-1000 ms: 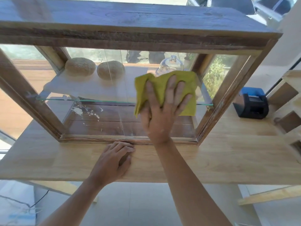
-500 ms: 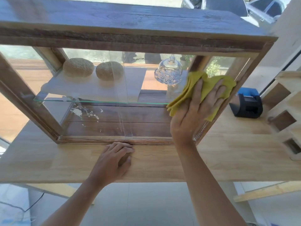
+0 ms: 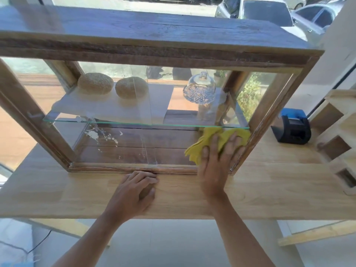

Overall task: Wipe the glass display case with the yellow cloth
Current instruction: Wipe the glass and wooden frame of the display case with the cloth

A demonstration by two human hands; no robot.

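The glass display case [image 3: 154, 53] has a dark wooden frame and stands on a light wooden counter [image 3: 269, 182]. My right hand [image 3: 217, 166] presses the yellow cloth [image 3: 204, 143] flat against the front glass at its lower right corner, fingers spread over it. My left hand [image 3: 134, 191] rests on the counter, fingers curled, touching the bottom rail of the case. White smears [image 3: 96, 135] show on the lower left of the glass.
Inside the case, a glass shelf [image 3: 115, 121] carries two round loaves [image 3: 95, 83] [image 3: 132, 87] and a cut-glass dome [image 3: 200, 89]. A black and blue device [image 3: 291, 128] sits on the counter to the right. Pale wooden shelving [image 3: 341, 132] stands at the far right.
My right hand has wiped the cloth from the middle of the glass to the upper right, then down to the lower right corner. My left hand has stayed in place.
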